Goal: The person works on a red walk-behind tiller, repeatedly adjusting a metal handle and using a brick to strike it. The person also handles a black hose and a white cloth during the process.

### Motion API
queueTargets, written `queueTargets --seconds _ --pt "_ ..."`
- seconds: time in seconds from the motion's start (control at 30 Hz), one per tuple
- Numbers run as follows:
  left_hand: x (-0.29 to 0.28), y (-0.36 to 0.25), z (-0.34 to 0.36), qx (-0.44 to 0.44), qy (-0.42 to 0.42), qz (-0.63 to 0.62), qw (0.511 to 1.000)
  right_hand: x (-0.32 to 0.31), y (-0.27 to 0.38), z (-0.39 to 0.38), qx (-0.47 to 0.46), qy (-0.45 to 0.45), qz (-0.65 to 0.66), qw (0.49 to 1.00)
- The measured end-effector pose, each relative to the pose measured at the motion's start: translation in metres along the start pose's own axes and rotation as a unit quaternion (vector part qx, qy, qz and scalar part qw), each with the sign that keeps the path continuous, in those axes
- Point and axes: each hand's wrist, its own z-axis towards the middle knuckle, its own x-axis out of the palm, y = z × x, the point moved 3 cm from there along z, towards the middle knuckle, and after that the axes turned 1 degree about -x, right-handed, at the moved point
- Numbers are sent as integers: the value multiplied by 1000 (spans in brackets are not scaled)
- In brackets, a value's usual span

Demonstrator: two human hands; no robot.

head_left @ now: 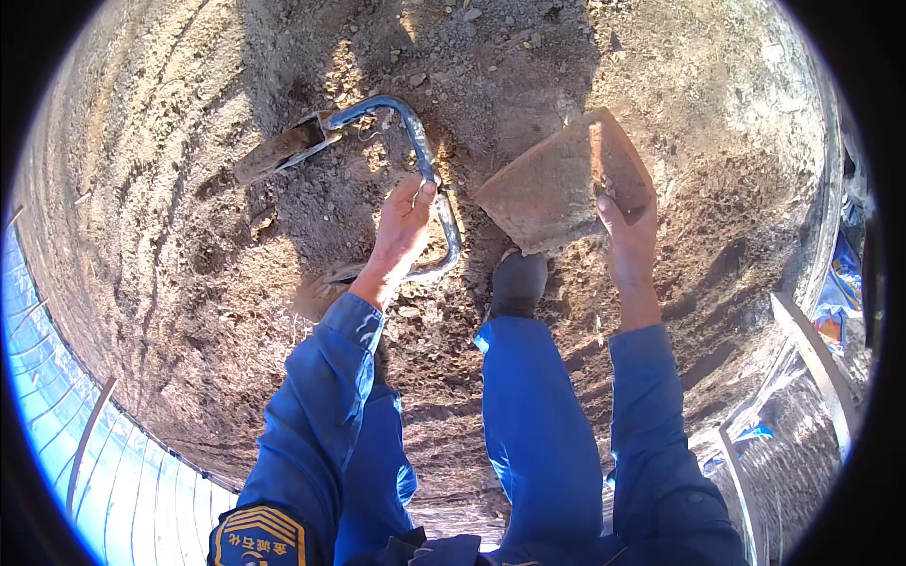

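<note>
My left hand (pixel 408 222) is closed around the middle of a bent, dark-blue metal handle (pixel 416 127) with a roughly U-shaped bow. A short, dirt-coated brown end piece (pixel 288 151) is fixed at its far end. The handle's near end reaches toward the ground beside my left wrist, where its end is partly hidden. My right hand (pixel 628 236) grips a flat, brown, dirt-coated four-sided slab (pixel 552 184) by its right edge, thumb on top. The slab is tilted above the soil, just beyond my dark shoe (pixel 518 283); its material is unclear.
Rough brown soil (pixel 170 255) with loose clods and small stones surrounds me. Clear plastic sheeting over thin ribs (pixel 104 453) curves along the left side. A pale curved strip (pixel 816 354) and blue and orange packaging (pixel 838 307) lie at the right.
</note>
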Motion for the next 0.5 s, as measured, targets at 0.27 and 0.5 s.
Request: queueTargets --seconds 0.27,0.5 --pt "-13 -57 39 285 -114 441 844 4 -59 -4 -57 4 98 993" --pt "-3 -46 9 289 -87 584 753 16 0 -29 -104 -42 125 986"
